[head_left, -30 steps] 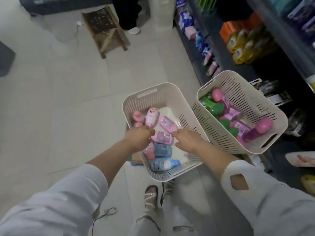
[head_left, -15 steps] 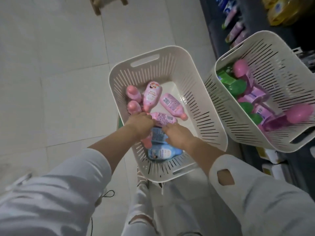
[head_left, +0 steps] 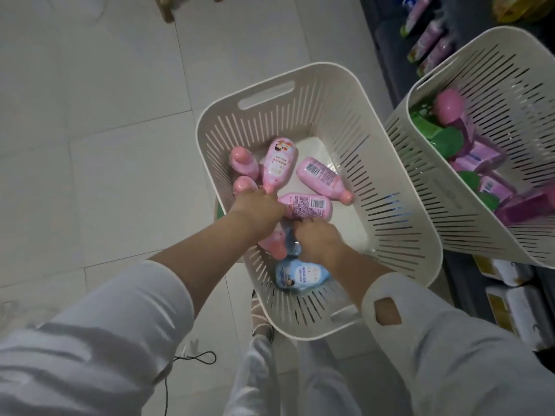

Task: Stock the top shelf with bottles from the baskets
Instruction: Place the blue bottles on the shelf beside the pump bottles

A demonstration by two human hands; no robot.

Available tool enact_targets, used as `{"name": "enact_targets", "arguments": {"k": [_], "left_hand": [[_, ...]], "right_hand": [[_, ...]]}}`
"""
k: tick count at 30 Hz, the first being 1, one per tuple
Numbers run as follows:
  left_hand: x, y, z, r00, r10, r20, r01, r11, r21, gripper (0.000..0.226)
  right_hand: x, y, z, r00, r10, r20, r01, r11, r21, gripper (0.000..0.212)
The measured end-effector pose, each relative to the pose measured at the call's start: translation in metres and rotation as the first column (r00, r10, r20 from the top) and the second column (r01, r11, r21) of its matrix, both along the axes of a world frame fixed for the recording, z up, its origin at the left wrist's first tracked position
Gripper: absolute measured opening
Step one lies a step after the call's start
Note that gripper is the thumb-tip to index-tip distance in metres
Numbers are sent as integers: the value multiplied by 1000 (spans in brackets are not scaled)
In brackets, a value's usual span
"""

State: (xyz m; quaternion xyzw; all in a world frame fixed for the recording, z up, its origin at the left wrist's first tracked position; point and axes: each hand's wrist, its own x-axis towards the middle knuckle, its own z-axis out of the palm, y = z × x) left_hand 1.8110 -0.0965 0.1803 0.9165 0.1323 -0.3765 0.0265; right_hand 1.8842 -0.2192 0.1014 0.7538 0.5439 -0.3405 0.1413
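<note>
Pale glossy floor tiles [head_left: 99, 121] fill the left, smooth with thin grout lines. A soft white sleeve [head_left: 99, 334] runs up to the left hand [head_left: 255, 205], which reaches into the near basket [head_left: 300, 82] with its fingers curled down among pink bottles; whether they are closed on one I cannot tell.

That basket is cream plastic, rounded at the corners, its walls cut with narrow vertical slots and a handle slot in the far rim. In it lie smooth pink bottles with round caps: two at the left wall [head_left: 244, 162], one with a cartoon label [head_left: 277, 163] pointing cap-down toward the left hand, a barcoded one [head_left: 309, 205] just right of that hand, another [head_left: 322, 178] lying at a slant beyond it. A blue bottle [head_left: 300, 274] lies at the near end.

The right hand [head_left: 318, 244] is bent down onto a second blue bottle [head_left: 289, 241], fingers hidden, grasp unclear.

On the right a second slotted basket [head_left: 510, 85] sits tilted, holding green caps [head_left: 444, 142], a pink ball cap [head_left: 449, 105] and purple packs [head_left: 480, 154]. Beyond, dark shelves [head_left: 390, 46] carry pink packets
</note>
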Motion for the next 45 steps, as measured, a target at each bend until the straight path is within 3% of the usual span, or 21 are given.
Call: {"name": "enact_targets", "arguments": {"k": [6, 9, 11, 15, 19, 21, 27, 31, 35, 37, 39, 41, 45], "left_hand": [[10, 0, 2, 998, 68, 5, -67, 983, -173, 44], [17, -3, 5, 996, 88, 3, -85, 971, -223, 45], [25, -6, 12, 994, 112, -1, -109, 962, -252, 46], [42, -5, 29, 991, 127, 52, -107, 951, -289, 60], [49, 2, 35, 987, 126, 101, -92, 953, -290, 67], [50, 6, 40, 980, 110, 164, -63, 961, -271, 60], [40, 18, 51, 959, 173, 226, -88, 935, -344, 40], [35, 17, 49, 967, 162, 198, -94, 946, -311, 29], [27, 18, 48, 950, 240, 199, -179, 942, -283, 45], [26, 17, 46, 942, 248, 225, -195, 953, -233, 54], [25, 16, 42, 941, 253, 223, -207, 956, -209, 53], [25, 15, 36, 943, 261, 206, -220, 954, -203, 49], [25, 15, 24, 939, 297, 173, -252, 937, -240, 42]], "right_hand": [[51, -25, 26, 993, -90, -73, 78, 985, -156, 45], [73, -33, 43, 977, -202, -64, 193, 974, -117, 48], [83, -35, 52, 928, -338, -154, 332, 941, -66, 51], [90, -26, 63, 748, -504, -432, 554, 833, -11, 62], [93, -12, 72, 457, -606, -650, 692, 702, -167, 63], [94, -9, 74, 348, -622, -702, 701, 669, -245, 65], [92, -14, 74, 148, -603, -784, 712, 615, -338, 55], [81, -13, 66, 227, -648, -727, 722, 613, -321, 58], [60, -19, 47, 537, -647, -541, 609, 741, -283, 44], [46, -24, 35, 710, -581, -398, 483, 813, -324, 37], [32, -26, 22, 824, -468, -318, 341, 860, -380, 28], [21, -25, 10, 883, -371, -290, 232, 878, -418, 37], [11, -29, -10, 904, -322, -282, 140, 845, -517, 63]]}}
